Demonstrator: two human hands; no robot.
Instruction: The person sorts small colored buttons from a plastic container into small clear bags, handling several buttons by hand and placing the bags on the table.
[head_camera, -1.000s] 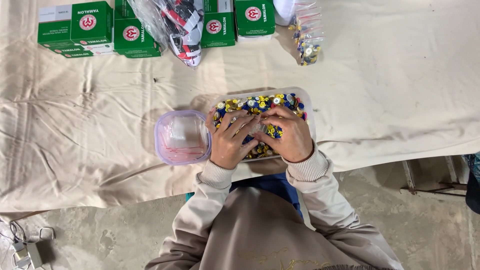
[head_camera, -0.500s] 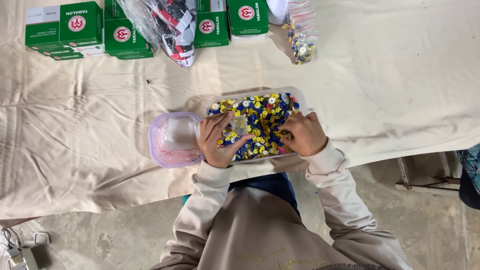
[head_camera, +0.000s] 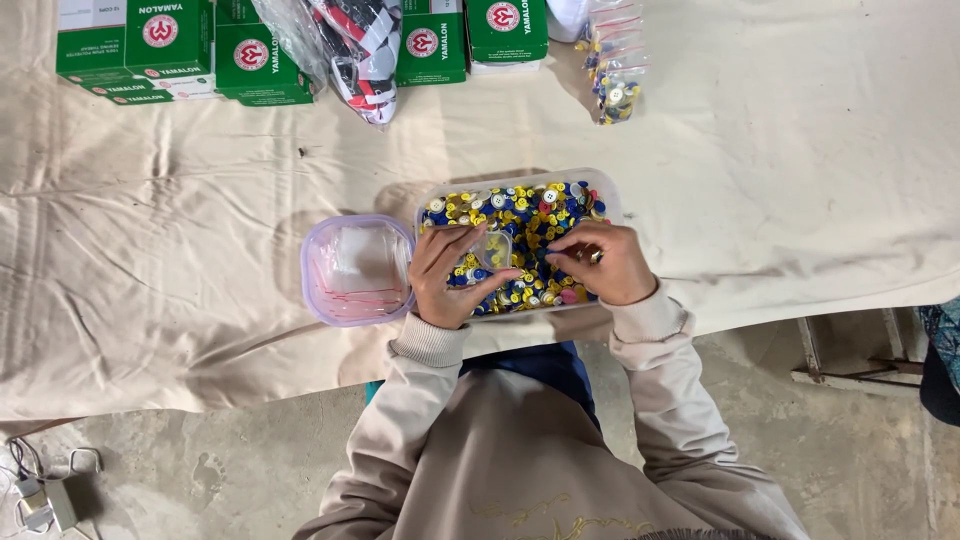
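Observation:
A clear rectangular tub (head_camera: 604, 186) full of yellow, blue and white buttons (head_camera: 530, 210) sits near the table's front edge. My left hand (head_camera: 446, 278) holds a small clear plastic bag (head_camera: 492, 250) open over the buttons. My right hand (head_camera: 603, 264) rests in the tub, fingers pinched together among the buttons just right of the bag. Left of the tub stands a clear container with a purple rim (head_camera: 356, 270), with small clear bags inside.
Cream cloth (head_camera: 780, 160) covers the table. Green and white boxes (head_camera: 180, 50) line the far edge, with a plastic-wrapped bundle (head_camera: 352, 50) between them. A clear bag of buttons (head_camera: 612, 70) lies at the back. Concrete floor and cables (head_camera: 45, 490) are below.
My hands moved apart from the middle of the tub. The left hand now holds up a small clear bag, and the right hand has shifted right, pinching among the buttons.

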